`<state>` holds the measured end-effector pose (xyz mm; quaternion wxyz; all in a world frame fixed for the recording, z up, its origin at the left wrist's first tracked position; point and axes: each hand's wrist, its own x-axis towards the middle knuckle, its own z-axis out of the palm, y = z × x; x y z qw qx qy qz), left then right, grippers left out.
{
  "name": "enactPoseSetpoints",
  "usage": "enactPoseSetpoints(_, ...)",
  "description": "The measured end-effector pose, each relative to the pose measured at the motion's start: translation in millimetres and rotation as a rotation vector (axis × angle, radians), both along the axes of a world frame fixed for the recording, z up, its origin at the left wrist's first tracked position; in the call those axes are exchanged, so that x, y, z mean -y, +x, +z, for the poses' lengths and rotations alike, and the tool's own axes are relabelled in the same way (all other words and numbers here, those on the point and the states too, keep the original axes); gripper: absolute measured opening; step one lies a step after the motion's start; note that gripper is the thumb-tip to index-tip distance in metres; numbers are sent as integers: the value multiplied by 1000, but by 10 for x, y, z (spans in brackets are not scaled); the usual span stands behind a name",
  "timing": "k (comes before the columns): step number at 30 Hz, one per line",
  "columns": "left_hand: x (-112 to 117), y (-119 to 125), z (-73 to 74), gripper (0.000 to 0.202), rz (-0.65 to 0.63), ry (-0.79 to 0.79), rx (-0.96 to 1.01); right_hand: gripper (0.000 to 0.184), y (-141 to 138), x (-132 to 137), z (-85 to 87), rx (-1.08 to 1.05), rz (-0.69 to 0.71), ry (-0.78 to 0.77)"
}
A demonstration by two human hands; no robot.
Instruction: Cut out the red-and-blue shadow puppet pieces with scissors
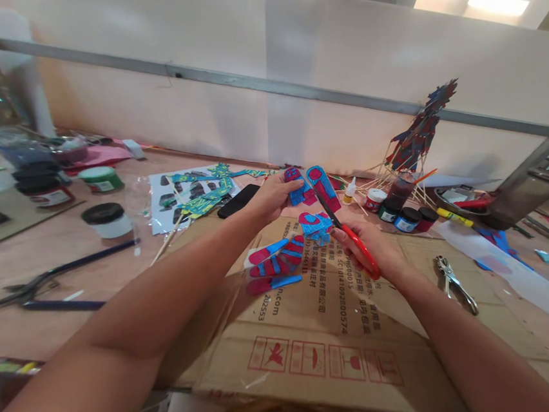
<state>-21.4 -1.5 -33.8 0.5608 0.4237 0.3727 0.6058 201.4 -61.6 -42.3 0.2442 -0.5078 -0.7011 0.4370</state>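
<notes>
My left hand [269, 197] pinches a clear sheet painted with blue and red figure parts [322, 188], held up over the table. My right hand [372, 244] grips red-handled scissors [349, 236], whose dark blades reach up into the painted sheet. More blue and red painted pieces [276, 261] hang or lie just below, above a flattened cardboard box [321, 327] that covers the table in front of me.
Blue-handled scissors [48, 281] lie at the left, near paint jars [107, 219]. A sheet with green-blue cut-outs [198, 195] and a black phone [239, 200] sit behind. At right: small paint pots [406, 219], a glue bottle [350, 190], a stick-mounted puppet [420, 132], metal pliers [456, 285].
</notes>
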Motion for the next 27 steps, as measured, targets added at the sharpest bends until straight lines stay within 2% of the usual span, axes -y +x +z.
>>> enactPoseSetpoints(6,10,14,10,10,-70,23,-26,34,32,-19,-21,-57,40,-2)
enactPoseSetpoints(11,50,64,-1,7,-114,22,-48,39,10,4,-22,5,41,63)
enactPoseSetpoints(17,182,194,34,9,-192,-54,33,32,-29,-41,-209,-131,13,70)
enactPoseSetpoints(23,235,235,48,11,-214,-77,35,28,-19,-88,-231,53,-6,366)
enactPoseSetpoints(27,221,218,20,10,-199,-77,8,33,-12,-86,-265,54,8,351)
